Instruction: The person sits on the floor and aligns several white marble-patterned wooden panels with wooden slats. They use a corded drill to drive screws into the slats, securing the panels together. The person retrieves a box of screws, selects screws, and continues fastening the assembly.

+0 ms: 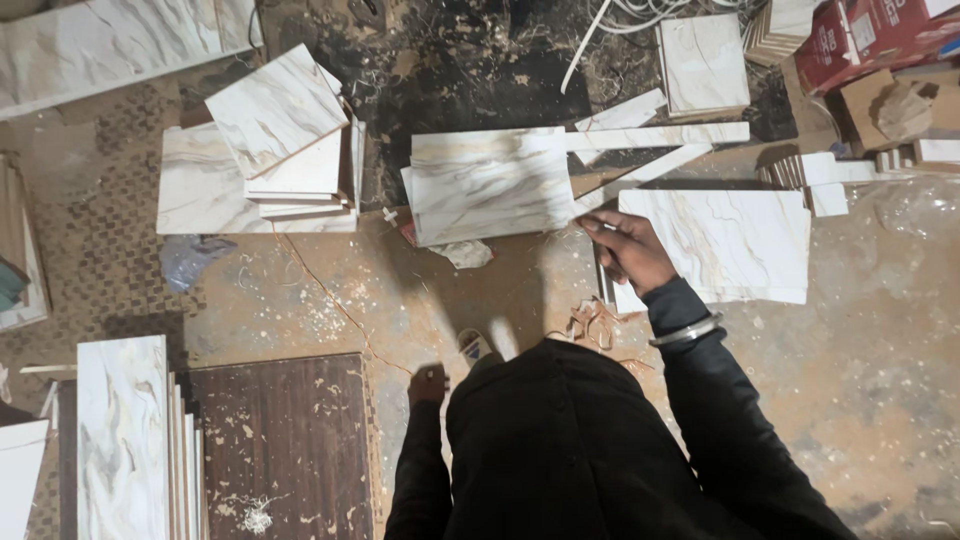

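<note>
Your right hand (628, 250) pinches the left edge of a flat, marble-patterned rectangular board (730, 243) on the dusty floor. Left of that board, your left hand (428, 384) hangs, seemingly loosely curled and empty.

Glossy marble-patterned laminate boards (490, 190), dark wood-grain panel (285, 440), rough dusty concrete floor (860, 370) with sawdust.

Loose stack of marble-pattern boards (285, 150) upper left, top one skewed. Dark wood-grain panel (285, 450) lower left, dusted with shavings. Upright marble boards (135, 440) leaning just beside it. Single square board (705, 62) top centre-right. Red cardboard box (870, 35) top right corner. White cable (600, 35) near top edge. Crumpled bluish bag, possibly plastic (190, 258), on dusty floor (860, 350).
</note>
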